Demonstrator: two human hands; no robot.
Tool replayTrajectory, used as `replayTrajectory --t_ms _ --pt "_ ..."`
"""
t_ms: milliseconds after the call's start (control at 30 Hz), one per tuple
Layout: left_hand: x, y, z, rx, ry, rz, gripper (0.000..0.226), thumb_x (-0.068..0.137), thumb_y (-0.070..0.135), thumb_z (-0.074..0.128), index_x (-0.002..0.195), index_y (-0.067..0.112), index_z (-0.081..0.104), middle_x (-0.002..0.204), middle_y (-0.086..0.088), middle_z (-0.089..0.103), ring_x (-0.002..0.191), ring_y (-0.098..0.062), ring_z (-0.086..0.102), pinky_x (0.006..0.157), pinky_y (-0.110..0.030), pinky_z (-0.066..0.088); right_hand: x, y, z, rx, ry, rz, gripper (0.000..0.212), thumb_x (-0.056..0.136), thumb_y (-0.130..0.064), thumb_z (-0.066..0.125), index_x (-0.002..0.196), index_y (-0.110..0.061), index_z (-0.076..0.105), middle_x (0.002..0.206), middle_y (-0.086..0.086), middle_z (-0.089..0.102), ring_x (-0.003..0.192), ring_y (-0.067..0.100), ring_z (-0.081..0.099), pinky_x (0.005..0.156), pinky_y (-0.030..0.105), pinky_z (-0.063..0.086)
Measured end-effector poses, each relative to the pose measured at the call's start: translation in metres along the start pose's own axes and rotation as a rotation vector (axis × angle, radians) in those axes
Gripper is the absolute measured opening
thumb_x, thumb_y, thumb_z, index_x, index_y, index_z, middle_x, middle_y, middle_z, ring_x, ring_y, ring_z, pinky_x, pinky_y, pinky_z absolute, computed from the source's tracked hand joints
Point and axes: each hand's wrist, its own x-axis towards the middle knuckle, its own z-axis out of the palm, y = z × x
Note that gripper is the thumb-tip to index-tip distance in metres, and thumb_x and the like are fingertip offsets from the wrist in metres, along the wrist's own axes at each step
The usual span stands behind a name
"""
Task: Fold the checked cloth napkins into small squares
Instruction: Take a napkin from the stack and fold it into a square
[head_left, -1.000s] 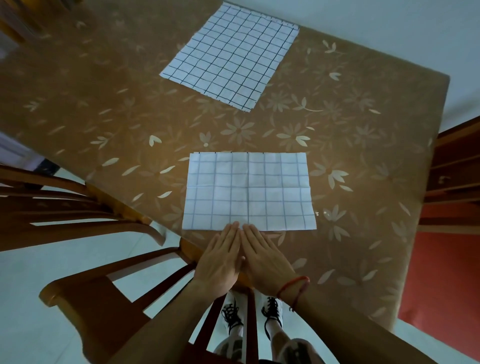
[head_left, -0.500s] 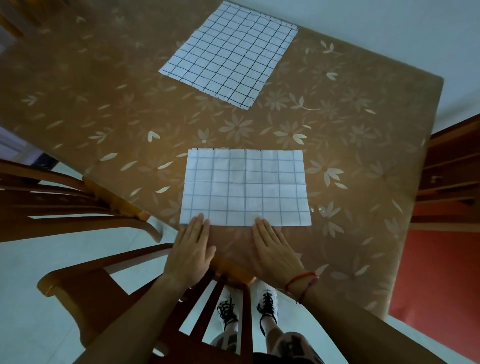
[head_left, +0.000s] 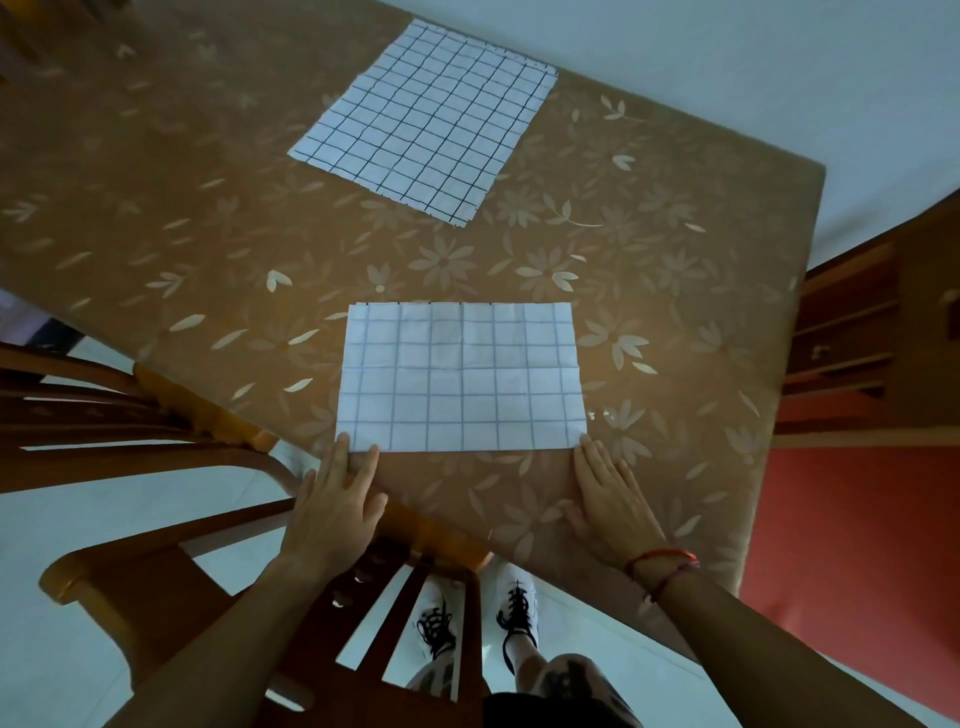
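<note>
Both hands have slid apart along the near edge of the folded napkin (head_left: 462, 376), which lies flat by the front edge of the table (head_left: 156, 208). The left hand (head_left: 332, 499) and right hand (head_left: 613, 499) lie flat, fingers straight, fingertips touching its near corners. A second napkin (head_left: 426, 124) lies spread farther back.

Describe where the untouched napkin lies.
In the head view, the far napkin lies flat near the table's far edge, top centre, beyond the near napkin.
</note>
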Motion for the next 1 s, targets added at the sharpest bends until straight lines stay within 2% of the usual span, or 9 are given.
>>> replayTrajectory --t_ms 167,300,467,533,600,667,733,833,1000 --pt "0.001 -0.001 0.000 0.031 -0.015 -0.013 0.073 0.091 0.056 0.020 0.156 0.024 0.007 0.162 -0.016 -0.002 0.150 -0.029 -0.003 0.117 -0.053 0.019 0.002 -0.005 -0.007 0.122 0.024 0.020 0.073 0.091 -0.029 0.048 0.151 -0.007 0.010 0.160 0.007 0.005 0.148 0.019 0.004 0.121 0.037 0.012" --pt "0.001 0.004 -0.004 0.025 -0.008 -0.024 0.072 0.093 0.055 0.025 0.155 0.021 0.014 0.161 -0.018 0.004 0.149 -0.032 0.000 0.117 -0.054 0.021 0.011 -0.006 -0.021 0.320 0.101 0.051 0.063 0.084 -0.023 0.060 0.141 -0.008 0.039 0.148 0.009 0.037 0.136 0.023 0.035 0.111 0.030 0.032" --pt "0.004 0.015 -0.006 -0.005 0.006 -0.038 0.069 0.097 0.047 0.042 0.154 0.014 0.020 0.162 -0.016 0.007 0.150 -0.030 0.001 0.117 -0.053 0.022 0.034 -0.004 -0.056 0.756 0.166 0.430 0.024 0.082 -0.021 0.062 0.104 -0.015 0.067 0.099 0.005 0.069 0.097 0.022 0.062 0.082 0.025 0.047" --pt "0.005 0.017 -0.004 -0.013 -0.003 -0.047 0.070 0.097 0.048 0.043 0.154 0.013 0.019 0.162 -0.015 0.006 0.150 -0.030 0.002 0.117 -0.053 0.023 0.041 0.004 -0.066 0.884 0.067 0.578 0.012 0.082 -0.011 0.059 0.080 0.000 0.064 0.076 0.015 0.065 0.082 0.025 0.065 0.070 0.014 0.052" --pt "0.005 0.019 -0.004 -0.030 -0.004 -0.055 0.071 0.097 0.048 0.043 0.154 0.014 0.018 0.162 -0.014 0.005 0.150 -0.029 0.001 0.117 -0.052 0.022 0.044 0.010 -0.068 0.979 -0.053 0.605 0.021 0.074 -0.002 0.057 0.057 -0.008 0.046 0.049 0.007 0.055 0.056 0.015 0.062 0.045 0.009 0.044" --pt "0.005 0.019 -0.003 -0.036 -0.003 -0.059 0.070 0.098 0.047 0.042 0.154 0.014 0.017 0.162 -0.013 0.003 0.150 -0.028 -0.001 0.117 -0.051 0.020 0.049 0.010 -0.070 1.025 -0.043 0.630 0.013 0.062 -0.010 0.055 0.055 -0.014 0.045 0.046 0.004 0.054 0.047 0.013 0.064 0.043 0.017 0.048" --pt "0.005 0.018 -0.004 -0.042 -0.004 -0.060 0.069 0.098 0.047 0.040 0.155 0.015 0.015 0.163 -0.011 0.002 0.150 -0.026 -0.002 0.118 -0.050 0.019 0.057 0.009 -0.068 1.147 -0.034 0.652 0.015 0.071 -0.007 0.051 0.057 -0.012 0.047 0.043 0.001 0.052 0.028 0.007 0.049 0.033 0.014 0.036" --pt "0.005 0.017 -0.006 -0.053 -0.007 -0.064 0.069 0.099 0.046 0.040 0.155 0.015 0.015 0.163 -0.011 0.001 0.150 -0.026 -0.002 0.118 -0.051 0.021 0.067 0.008 -0.069 1.154 -0.044 0.691 0.007 0.080 -0.018 0.056 0.077 -0.013 0.061 0.066 0.007 0.063 0.034 0.011 0.047 0.037 0.014 0.036" --pt "0.005 0.017 -0.006 -0.056 -0.012 -0.070 0.068 0.098 0.046 0.040 0.154 0.016 0.016 0.163 -0.010 0.002 0.150 -0.026 -0.001 0.116 -0.051 0.024 0.068 0.010 -0.068 1.118 -0.070 0.688 0.014 0.080 -0.025 0.069 0.080 -0.013 0.062 0.066 0.008 0.059 0.038 0.012 0.048 0.035 0.014 0.036"
